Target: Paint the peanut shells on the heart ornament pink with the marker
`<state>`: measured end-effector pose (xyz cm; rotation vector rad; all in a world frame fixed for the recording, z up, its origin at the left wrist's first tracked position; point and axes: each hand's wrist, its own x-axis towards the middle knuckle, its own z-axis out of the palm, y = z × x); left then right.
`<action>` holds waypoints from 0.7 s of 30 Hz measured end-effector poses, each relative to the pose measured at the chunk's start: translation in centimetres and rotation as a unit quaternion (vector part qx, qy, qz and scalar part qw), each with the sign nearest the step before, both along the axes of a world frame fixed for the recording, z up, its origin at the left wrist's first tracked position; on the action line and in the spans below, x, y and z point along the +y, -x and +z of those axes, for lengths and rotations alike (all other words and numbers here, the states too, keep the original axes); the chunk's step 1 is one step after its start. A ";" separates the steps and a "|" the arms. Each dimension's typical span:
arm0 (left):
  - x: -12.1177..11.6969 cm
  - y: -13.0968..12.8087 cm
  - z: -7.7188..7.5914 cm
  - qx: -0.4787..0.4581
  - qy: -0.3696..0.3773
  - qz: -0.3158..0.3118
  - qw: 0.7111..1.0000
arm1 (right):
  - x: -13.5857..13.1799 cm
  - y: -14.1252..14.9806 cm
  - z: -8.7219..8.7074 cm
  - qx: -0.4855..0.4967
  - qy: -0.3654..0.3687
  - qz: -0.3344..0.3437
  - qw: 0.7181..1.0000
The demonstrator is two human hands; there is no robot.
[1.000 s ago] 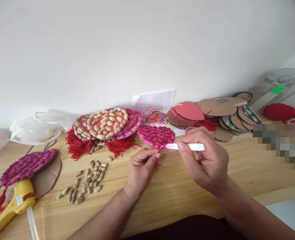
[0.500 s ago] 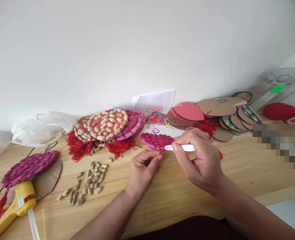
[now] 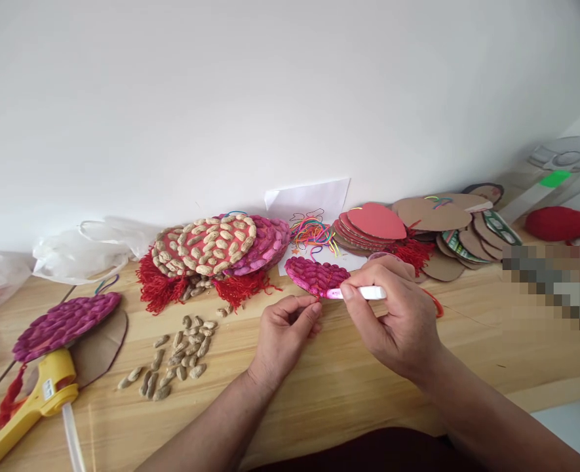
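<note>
My right hand (image 3: pixel 398 314) is closed around a white marker (image 3: pixel 363 293) with a pink tip end. The tip touches the lower edge of a magenta peanut-covered disc (image 3: pixel 319 275) that has a thin cord loop at its top. My left hand (image 3: pixel 292 334) pinches that same edge between thumb and forefinger, where a bit of red yarn shows. Part of the disc's right side is hidden behind the marker and my right hand. Left of my hands, loose peanuts (image 3: pixel 191 351) lie on the wooden table (image 3: pixel 358 406).
Peanut-covered discs (image 3: pixel 215 242) with red yarn tassels lean at the back. Right of them are coloured cords (image 3: pixel 312 233), red card pieces (image 3: pixel 378 221) and cardboard ovals (image 3: pixel 427 213). A yellow glue gun (image 3: pixel 48 390) lies front left beside a purple disc (image 3: pixel 68 321). Red yarn (image 3: pixel 558 224) sits far right.
The view has shifted slightly, so the things on the table appear a little further right. Both hands keep their hold, with the marker tip still at the disc's lower edge.
</note>
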<state>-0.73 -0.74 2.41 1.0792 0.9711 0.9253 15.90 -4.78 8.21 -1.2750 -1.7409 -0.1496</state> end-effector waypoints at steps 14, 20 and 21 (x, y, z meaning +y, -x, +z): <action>0.0 0.0 -1.1 0.012 -0.012 0.001 1.000 | 0.5 -0.2 -0.2 0.014 0.056 -0.015 0.998; -0.1 0.0 -1.2 0.000 -0.006 0.007 1.000 | 0.6 -0.3 -0.4 0.062 0.080 -0.012 0.995; -0.1 0.0 -1.2 0.001 -0.006 0.007 1.000 | 0.7 -0.3 -0.5 0.067 0.084 -0.010 0.994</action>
